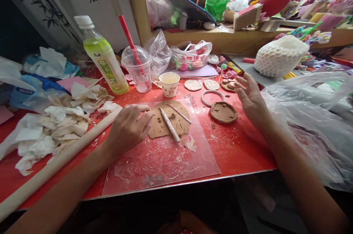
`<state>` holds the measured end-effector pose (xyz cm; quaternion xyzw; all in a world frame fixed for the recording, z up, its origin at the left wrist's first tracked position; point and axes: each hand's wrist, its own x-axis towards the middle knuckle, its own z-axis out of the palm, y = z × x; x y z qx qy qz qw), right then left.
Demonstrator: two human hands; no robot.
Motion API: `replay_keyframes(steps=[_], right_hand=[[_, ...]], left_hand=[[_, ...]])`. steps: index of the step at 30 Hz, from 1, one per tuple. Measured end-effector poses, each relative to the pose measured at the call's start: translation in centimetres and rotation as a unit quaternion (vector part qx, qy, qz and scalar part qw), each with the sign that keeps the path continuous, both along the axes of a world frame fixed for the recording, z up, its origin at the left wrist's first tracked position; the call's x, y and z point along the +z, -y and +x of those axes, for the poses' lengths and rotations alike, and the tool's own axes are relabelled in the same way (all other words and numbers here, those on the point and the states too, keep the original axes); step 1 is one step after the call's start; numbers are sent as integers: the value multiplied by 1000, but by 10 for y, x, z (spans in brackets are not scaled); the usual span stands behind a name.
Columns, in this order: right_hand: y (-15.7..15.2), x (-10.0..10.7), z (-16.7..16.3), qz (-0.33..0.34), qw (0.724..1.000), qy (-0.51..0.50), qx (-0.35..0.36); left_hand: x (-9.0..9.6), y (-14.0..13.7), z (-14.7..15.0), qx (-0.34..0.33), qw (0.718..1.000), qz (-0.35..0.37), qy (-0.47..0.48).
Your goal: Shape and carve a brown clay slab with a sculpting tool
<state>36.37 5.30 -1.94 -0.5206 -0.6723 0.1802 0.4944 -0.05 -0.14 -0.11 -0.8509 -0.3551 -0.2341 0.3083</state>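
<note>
Left hand [128,128] fingers curled, tips touching clay slab [168,120] edge, grasping nothing. Right hand [249,96] fingers spread, released, beside clay disc [223,112]. Red tabletop [237,149], smeared plastic sheet [162,160]; cluttered windowsill [215,39] far. Rolling pin [55,162] cut off left.

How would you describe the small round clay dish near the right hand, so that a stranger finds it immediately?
Start at the red table and find the clear plastic mat in its middle. Just right of the mat, below the pale ring and beside the right hand, lies the brown clay dish. Unlike the flat clay slab by the left hand, it has a raised rim.
</note>
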Motion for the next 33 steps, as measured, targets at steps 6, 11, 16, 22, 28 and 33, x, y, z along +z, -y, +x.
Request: replay_keyframes(steps=[6,11,16,22,28,33], right_hand=[[23,17,-18,25,999,41,12],[25,30,-52,-85,972,178,128],[6,38,-105,-77,902,312,289],[-6,20,-121,-41,905,293,305],[-4,-2,-126,-17,928,225,297],[2,2,-133,-25,961,133,242]], left_hand=[[-2,-1,-1,25,1000,-7,16],[-5,-5,0,58,996,-58,22],[-8,-7,-1,69,991,-110,30],[-6,-6,-2,69,990,-112,44],[-6,-5,0,74,991,-108,36],[-6,-5,0,68,990,-119,44]])
